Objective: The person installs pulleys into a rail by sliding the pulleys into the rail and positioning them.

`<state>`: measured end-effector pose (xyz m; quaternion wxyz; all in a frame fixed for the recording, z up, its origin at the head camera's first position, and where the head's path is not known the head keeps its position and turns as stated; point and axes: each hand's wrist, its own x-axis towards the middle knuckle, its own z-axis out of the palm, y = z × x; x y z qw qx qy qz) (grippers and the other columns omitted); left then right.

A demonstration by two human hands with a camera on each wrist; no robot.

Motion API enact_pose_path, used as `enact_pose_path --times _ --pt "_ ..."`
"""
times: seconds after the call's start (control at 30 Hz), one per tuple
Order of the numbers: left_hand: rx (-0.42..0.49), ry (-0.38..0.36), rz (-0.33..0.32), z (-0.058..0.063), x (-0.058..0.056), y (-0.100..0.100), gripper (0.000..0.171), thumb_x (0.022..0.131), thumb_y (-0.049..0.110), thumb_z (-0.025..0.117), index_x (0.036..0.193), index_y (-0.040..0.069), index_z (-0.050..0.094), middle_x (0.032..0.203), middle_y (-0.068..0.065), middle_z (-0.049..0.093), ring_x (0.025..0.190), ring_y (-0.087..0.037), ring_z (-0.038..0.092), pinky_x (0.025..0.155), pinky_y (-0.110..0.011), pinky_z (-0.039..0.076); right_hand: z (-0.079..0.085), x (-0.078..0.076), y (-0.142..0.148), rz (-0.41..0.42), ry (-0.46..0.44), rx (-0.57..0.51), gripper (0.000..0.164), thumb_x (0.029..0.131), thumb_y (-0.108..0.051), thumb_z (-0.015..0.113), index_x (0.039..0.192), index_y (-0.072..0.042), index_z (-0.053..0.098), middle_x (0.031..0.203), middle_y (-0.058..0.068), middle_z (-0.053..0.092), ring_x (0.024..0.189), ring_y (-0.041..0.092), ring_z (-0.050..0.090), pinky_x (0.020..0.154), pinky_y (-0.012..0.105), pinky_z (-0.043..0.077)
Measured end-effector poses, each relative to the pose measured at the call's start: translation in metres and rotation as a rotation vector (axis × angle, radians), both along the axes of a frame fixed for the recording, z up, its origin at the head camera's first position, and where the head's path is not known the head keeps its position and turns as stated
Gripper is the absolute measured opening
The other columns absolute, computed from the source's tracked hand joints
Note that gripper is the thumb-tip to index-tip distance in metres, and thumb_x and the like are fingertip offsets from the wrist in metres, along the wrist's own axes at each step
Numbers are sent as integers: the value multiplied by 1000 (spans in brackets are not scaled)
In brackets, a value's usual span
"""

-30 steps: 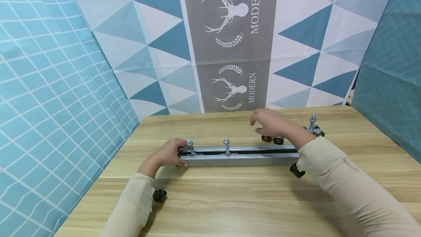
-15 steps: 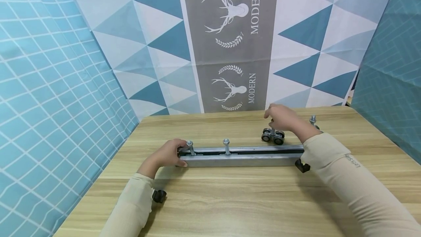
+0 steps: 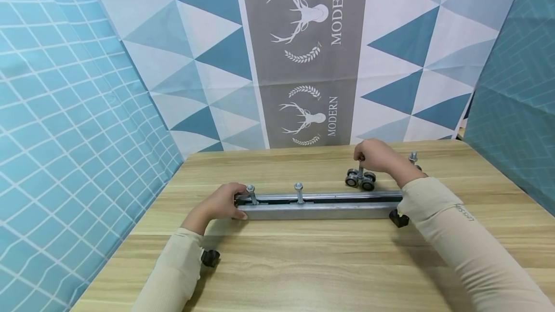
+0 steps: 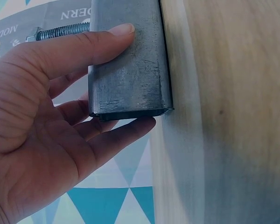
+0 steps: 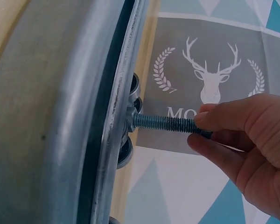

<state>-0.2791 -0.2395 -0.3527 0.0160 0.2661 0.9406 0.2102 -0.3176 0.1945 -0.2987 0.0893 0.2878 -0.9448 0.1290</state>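
A grey metal channel rail (image 3: 321, 212) lies across the wooden table, its slot facing up. Two upright bolts, one near the left end (image 3: 251, 194) and one farther along (image 3: 299, 192), stick out of the slot. My left hand (image 3: 220, 202) grips the rail's left end; in the left wrist view the thumb lies on the side face and a finger touches the end edge. Behind the rail stands a roller trolley (image 3: 368, 182) with small dark wheels. My right hand (image 3: 378, 156) pinches the top of its threaded bolt (image 5: 163, 123) between thumb and fingers.
A second roller trolley's bolt (image 3: 413, 157) shows to the right, partly hidden by my right wrist. Black wrist-worn pieces sit at my left sleeve (image 3: 210, 257) and right sleeve (image 3: 399, 218). A patterned cloth (image 3: 308, 61) hangs behind the table (image 3: 282, 264).
My right hand has moved a little right and closed its fingers on the trolley's bolt. The trolley stays about where it was. The left hand and the rail have not moved.
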Motion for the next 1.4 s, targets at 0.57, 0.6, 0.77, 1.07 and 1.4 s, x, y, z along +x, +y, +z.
enact_pose_path --times 0.57,0.6,0.77,1.07,1.4 --pt "-6 4 5 -1 -1 0 41 66 14 91 98 10 66 97 0 63 87 -20 55 79 -41 46 -9 -4 11 -65 -80 -140 10 79 4 67 83 -2 74 79 9 68 71 20 63 69 44 53" --pt "-7 3 5 -1 -1 0 42 66 14 91 99 10 66 98 -1 63 88 -20 55 79 -42 46 -8 -4 11 -61 -78 -137 10 79 4 67 83 -2 74 79 9 69 71 20 63 69 44 53" --pt "-8 7 12 1 -1 0 42 67 14 91 101 10 66 101 -1 63 91 -20 57 81 -42 46 0 -2 12 -48 -45 -118 10 79 3 67 83 -3 74 80 8 69 72 19 63 70 43 54" --pt "-5 6 17 4 1 0 44 67 14 91 103 9 66 103 -2 64 94 -21 57 83 -44 46 26 8 17 -35 -18 -117 11 75 3 68 81 -4 75 78 6 69 69 17 61 68 42 53" --pt "-3 -11 22 -1 -1 0 43 67 14 91 103 11 66 102 -1 64 93 -20 56 82 -42 46 53 33 38 -30 -36 -146 11 78 2 71 82 -7 75 80 2 68 70 15 61 66 39 52"
